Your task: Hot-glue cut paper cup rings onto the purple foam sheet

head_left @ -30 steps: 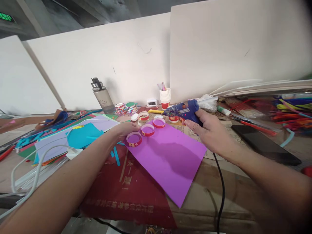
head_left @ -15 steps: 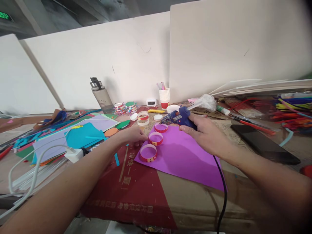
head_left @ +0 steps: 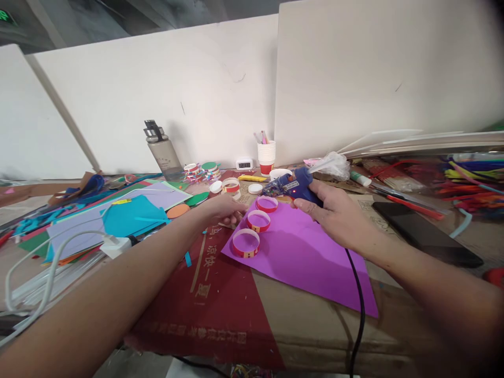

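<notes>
My right hand (head_left: 333, 207) grips a blue hot glue gun (head_left: 301, 186), its nozzle pointing left and a clear glue stick out of its back. The gun's black cord hangs down below the hand. A purple paper sheet (head_left: 299, 252) lies on the cardboard. On its left part stand three red-and-white paper rings: a near one (head_left: 246, 244), a middle one (head_left: 259, 221) and a far one (head_left: 266, 203). My left hand (head_left: 227, 210) is closed at the sheet's left edge, fingers pinched on it beside the rings; the fingertips are partly hidden.
Behind the rings are another paper ring (head_left: 230, 186), white discs and a yellow cutter (head_left: 252, 178). Stacked paper cups (head_left: 266, 157), a small clock (head_left: 244, 164) and a bottle (head_left: 162, 152) stand farther back. Coloured paper (head_left: 136, 218) lies left, a black phone (head_left: 427, 233) right.
The purple sheet has shifted a little to the right with its three rings, my left hand moving along with it. My right hand and the glue gun have moved slightly right.
</notes>
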### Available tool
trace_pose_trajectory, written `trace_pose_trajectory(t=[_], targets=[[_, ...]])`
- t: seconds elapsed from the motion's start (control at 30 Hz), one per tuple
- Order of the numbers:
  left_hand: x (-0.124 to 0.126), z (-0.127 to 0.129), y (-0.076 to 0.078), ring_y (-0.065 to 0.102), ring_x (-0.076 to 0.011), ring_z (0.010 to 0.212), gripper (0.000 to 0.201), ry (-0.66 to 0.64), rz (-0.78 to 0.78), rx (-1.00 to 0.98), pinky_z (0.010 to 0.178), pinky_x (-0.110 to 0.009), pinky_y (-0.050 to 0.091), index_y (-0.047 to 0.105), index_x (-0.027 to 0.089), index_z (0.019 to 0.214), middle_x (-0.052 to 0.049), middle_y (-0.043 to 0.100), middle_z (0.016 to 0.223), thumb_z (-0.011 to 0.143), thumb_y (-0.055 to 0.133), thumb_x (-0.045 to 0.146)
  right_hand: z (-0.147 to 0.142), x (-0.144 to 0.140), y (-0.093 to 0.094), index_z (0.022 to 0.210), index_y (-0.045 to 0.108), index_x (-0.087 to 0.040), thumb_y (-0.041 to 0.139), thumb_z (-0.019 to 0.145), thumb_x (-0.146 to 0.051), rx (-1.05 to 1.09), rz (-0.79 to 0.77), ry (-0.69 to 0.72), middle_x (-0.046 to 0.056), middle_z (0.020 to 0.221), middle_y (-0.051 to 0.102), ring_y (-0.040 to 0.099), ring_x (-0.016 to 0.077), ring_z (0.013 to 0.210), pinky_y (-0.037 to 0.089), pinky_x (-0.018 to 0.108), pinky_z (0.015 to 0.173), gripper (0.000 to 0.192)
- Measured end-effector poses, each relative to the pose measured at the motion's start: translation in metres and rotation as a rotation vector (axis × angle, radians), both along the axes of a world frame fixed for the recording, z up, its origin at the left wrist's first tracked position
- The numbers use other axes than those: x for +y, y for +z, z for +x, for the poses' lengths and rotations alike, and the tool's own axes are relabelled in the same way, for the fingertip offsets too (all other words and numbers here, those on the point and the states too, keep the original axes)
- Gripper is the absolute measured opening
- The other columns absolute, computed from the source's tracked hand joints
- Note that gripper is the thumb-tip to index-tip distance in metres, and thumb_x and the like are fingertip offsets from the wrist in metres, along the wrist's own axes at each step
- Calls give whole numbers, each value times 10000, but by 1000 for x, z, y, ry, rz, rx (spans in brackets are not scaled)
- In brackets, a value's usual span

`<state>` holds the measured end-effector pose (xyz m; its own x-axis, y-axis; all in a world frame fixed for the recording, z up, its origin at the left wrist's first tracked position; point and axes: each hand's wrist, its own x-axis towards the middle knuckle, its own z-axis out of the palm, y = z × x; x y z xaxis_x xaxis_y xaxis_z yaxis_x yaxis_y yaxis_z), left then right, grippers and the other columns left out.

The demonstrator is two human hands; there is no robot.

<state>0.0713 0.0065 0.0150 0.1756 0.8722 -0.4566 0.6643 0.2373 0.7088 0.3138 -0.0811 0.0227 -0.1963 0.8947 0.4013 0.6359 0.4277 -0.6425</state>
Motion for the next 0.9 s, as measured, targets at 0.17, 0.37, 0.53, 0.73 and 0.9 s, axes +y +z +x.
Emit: trace_pose_trajectory(t=[0.17,0.37,0.53,0.73,0.9], targets=[[6,3,-7,337,-46,312,331,-43,-12,-94,329,-165,194,495,152,545,27,460,367,742,723,288,1,1,1,1146,619,-166,515,902,-385,30,4,19,99,1064,713,632,276,953,448,371,811,344],[-6,-7,-7,539,-101,387,183,-107,-163,-118,383,-170,408,592,138,655,-25,617,481,700,710,271,3,2,1,1162,621,-164,520,892,-378,16,3,-17,106,1037,714,623,285,922,445,397,823,359],[-19,-21,-3,566,-110,396,87,-26,-310,-216,380,-156,452,650,123,685,-32,612,476,677,659,210,5,3,-1,1237,602,-172,520,894,-364,4,18,-17,101,1023,718,619,288,937,447,403,840,402],[-21,-22,-1,561,-109,375,52,112,-295,-275,364,-139,458,630,122,627,-57,626,481,638,633,172,4,3,0,1250,591,-148,516,888,-359,13,20,-22,106,1064,708,614,286,929,444,403,830,426],[-28,-23,0,581,-127,402,81,78,-349,-208,368,-154,478,638,111,591,-91,629,485,625,618,181,5,3,1,1244,594,-160,513,894,-369,14,30,-25,93,1042,714,618,281,923,452,388,811,415]])
